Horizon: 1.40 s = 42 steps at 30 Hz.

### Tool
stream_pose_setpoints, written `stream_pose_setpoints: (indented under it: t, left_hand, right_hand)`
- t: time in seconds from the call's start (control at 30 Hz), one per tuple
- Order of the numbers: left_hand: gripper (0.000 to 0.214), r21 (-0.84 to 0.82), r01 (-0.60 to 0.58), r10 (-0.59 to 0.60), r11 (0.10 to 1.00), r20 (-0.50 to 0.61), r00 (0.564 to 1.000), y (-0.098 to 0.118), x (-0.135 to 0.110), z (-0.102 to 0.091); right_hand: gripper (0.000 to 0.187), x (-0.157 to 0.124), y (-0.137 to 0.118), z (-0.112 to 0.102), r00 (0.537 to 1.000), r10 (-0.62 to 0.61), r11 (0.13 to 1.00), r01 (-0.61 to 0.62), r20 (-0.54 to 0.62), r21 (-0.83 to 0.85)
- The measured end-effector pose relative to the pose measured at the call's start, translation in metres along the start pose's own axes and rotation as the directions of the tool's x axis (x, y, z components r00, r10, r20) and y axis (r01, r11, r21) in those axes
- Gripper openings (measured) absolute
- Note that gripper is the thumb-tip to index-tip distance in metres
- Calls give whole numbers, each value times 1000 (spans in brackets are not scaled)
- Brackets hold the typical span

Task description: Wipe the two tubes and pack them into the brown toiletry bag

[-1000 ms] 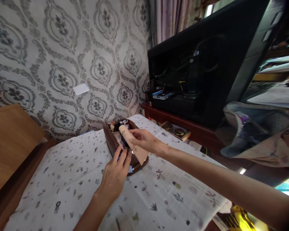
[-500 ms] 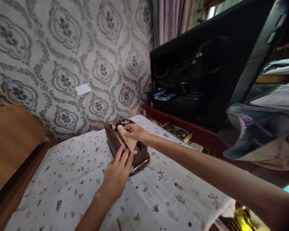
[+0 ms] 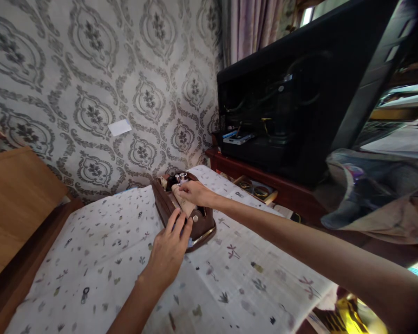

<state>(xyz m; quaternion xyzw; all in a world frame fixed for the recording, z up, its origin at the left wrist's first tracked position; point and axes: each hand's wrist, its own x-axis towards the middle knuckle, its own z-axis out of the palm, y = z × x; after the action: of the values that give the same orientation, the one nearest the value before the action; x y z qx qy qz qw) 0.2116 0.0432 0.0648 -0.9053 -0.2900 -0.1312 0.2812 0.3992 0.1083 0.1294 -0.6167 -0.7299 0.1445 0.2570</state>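
A brown zip bag (image 3: 167, 211) lies unzipped on the patterned white cloth, packed with small items. My right hand (image 3: 195, 192) pinches a beige squeeze tube (image 3: 184, 204) by its upper part, and the tube lies slantwise in the bag's opening. Its lower end is down among the contents, near my left fingertips. My left hand (image 3: 170, 246) rests on the near side of the bag, its fingers stretched and apart over the rim. A shiny silver cap (image 3: 183, 177) and dark items show at the bag's far end. A pale round snap (image 3: 195, 218) is on the bag's right part.
The white cloth (image 3: 101, 260) covers the surface under the bag. To the right stands a large black television (image 3: 282, 102), with an open drawer (image 3: 257, 189) below. A denim piece (image 3: 344, 190) hangs nearer. Left is a wooden board (image 3: 21, 195); patterned wallpaper (image 3: 149, 97) rises behind.
The beige tube has sunk lower into the bag with my right hand on it. More of the silver cap shows behind it. My left hand stays at the bag's near side.
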Motion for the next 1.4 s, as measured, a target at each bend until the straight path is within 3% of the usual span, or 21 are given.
stream_pose_setpoints:
  t: [0.23, 0.43, 0.67, 0.9, 1.17, 1.3, 1.4]
  left_hand:
    - [69, -21, 0, 0, 1000, -8, 1000, -1, 0, 1]
    - [67, -9, 13, -13, 1000, 2, 1000, 1, 0, 1]
    - [66, -28, 0, 0, 1000, 13, 1000, 0, -2, 0]
    - [63, -29, 7, -7, 1000, 12, 1000, 0, -3, 2]
    - [64, -67, 28, -26, 997, 32, 999, 0, -1, 0]
    - [59, -238, 69, -75, 969, -16, 997, -3, 3, -9]
    - [54, -428, 128, -200, 895, -128, 971, -14, 1, -15]
  right_hand:
    - [19, -23, -2, -18, 988, -147, 981, 151, 44, -123]
    - [21, -24, 9, -11, 995, -56, 998, 54, 78, 24]
    - [24, -24, 17, 7, 999, -34, 992, 37, -32, 117]
    - [26, -20, 10, 13, 996, -38, 999, 38, -79, 3]
    - [31, -28, -10, 3, 999, -53, 968, 52, 2, -246]
    - [33, -32, -13, 5, 997, -64, 930, 74, 40, -360]
    - [35, -33, -9, 10, 995, -90, 913, 98, 37, -397]
